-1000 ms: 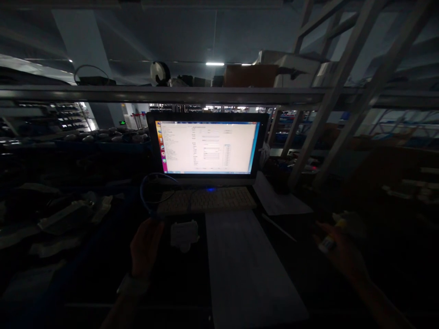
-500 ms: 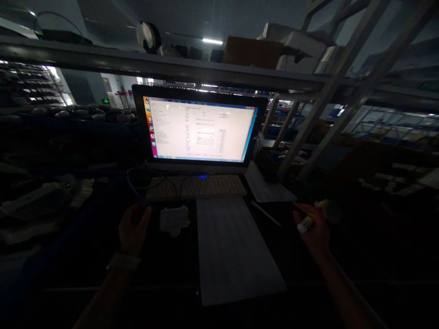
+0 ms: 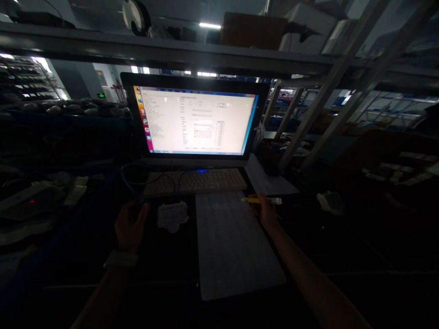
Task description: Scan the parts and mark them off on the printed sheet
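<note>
The scene is very dark. My left hand point(image 3: 130, 225) is curled around the end of a blue cable point(image 3: 127, 179) that loops up towards the keyboard point(image 3: 195, 181). A small white device point(image 3: 172, 215) lies just right of that hand. My right hand point(image 3: 265, 211) is closed on a yellow and white pen point(image 3: 261, 200), held level over the top right corner of a printed paper sheet point(image 3: 230, 242) lying in front of the keyboard. A lit monitor point(image 3: 195, 119) stands behind the keyboard.
A metal shelf beam point(image 3: 164, 51) with boxes runs above the monitor, and slanted frame struts point(image 3: 318, 100) rise at right. Another paper point(image 3: 270, 183) lies right of the keyboard. Dim devices point(image 3: 30, 201) sit at left and a small white object point(image 3: 328, 202) at right.
My right hand has swung left with the pen, from the dark area at right to the sheet's top right corner. The view has tilted down slightly. My left hand stays on the cable.
</note>
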Available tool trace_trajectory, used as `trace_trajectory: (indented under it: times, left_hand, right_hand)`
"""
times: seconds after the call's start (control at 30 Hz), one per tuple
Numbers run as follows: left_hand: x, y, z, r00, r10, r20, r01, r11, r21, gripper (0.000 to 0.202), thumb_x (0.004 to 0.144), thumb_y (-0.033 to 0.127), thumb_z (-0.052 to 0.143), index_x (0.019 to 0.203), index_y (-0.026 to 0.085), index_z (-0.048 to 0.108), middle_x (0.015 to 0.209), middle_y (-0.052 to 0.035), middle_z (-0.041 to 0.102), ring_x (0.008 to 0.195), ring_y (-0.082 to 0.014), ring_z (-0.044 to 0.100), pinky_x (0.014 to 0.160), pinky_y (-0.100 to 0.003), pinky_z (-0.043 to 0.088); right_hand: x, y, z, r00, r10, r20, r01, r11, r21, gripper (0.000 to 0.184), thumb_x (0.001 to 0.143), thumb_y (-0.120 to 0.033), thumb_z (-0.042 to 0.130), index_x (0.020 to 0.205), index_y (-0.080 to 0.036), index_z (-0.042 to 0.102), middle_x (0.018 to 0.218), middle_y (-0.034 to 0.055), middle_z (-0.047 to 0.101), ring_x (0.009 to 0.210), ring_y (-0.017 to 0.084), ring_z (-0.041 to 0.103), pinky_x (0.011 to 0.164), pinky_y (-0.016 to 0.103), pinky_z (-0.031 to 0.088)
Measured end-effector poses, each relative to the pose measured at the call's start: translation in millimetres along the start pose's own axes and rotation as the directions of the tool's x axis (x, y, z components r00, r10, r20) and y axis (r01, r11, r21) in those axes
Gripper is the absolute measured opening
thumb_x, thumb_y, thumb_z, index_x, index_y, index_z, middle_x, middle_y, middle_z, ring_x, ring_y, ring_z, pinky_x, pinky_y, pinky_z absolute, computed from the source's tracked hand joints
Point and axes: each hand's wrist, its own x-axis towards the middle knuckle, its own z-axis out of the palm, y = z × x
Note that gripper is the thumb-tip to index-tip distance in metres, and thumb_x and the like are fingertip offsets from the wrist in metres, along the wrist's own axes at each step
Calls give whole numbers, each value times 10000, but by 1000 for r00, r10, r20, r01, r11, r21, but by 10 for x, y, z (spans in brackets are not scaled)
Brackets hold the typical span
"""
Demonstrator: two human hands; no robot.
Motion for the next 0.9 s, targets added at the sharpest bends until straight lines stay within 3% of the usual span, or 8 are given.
trace_trajectory:
  times: [0.17,0.37,0.5,0.63,0.73,0.9]
  left_hand:
    - [-1,20,11,1000,-7,11,7,1000,-17,467,595,590,656,827,190,595,834,-70,669,789,-249,647,694,-397,551]
    - [5,-23,8,1000,7,-19,-7,1000,24,575,571,685,647,838,177,608,781,-57,653,731,-230,628,652,-373,544]
    - [2,-18,6,1000,2,-8,-2,1000,-6,559,574,667,662,835,175,608,808,-64,669,766,-232,645,677,-364,550]
    - [4,-10,7,1000,-16,-9,16,1000,3,531,586,636,659,845,175,617,821,-62,675,781,-236,651,696,-371,555]
    - [9,-27,12,1000,-14,-8,14,1000,-7,532,586,631,658,853,173,621,854,-74,681,805,-241,649,712,-375,552]
    - [14,-38,5,1000,-7,-7,7,999,35,571,580,667,645,856,168,624,809,-76,670,752,-234,631,666,-369,532]
  right_hand:
    - [-9,31,-47,998,63,-15,-62,998,25,513,682,-680,515,707,-183,643,444,-25,484,393,111,394,365,239,265]
    - [-28,-19,-34,999,25,32,-24,999,-38,513,701,-689,475,696,-200,634,439,-30,472,389,116,392,372,250,281]
    - [-29,-6,-35,999,19,39,-17,999,-41,490,717,-671,477,715,-201,615,450,-31,475,396,116,400,374,245,281]
    - [-10,31,-37,1000,8,15,-8,1000,4,420,687,-623,577,813,-224,536,469,-60,489,389,113,400,364,231,259]
    - [7,41,-33,1000,-1,2,1,1000,5,427,639,-597,649,786,-241,464,467,-80,483,377,99,371,359,226,238]
    - [9,5,-19,1000,7,15,-7,999,-31,425,562,-539,733,743,-222,515,457,-84,452,403,93,379,373,225,255]
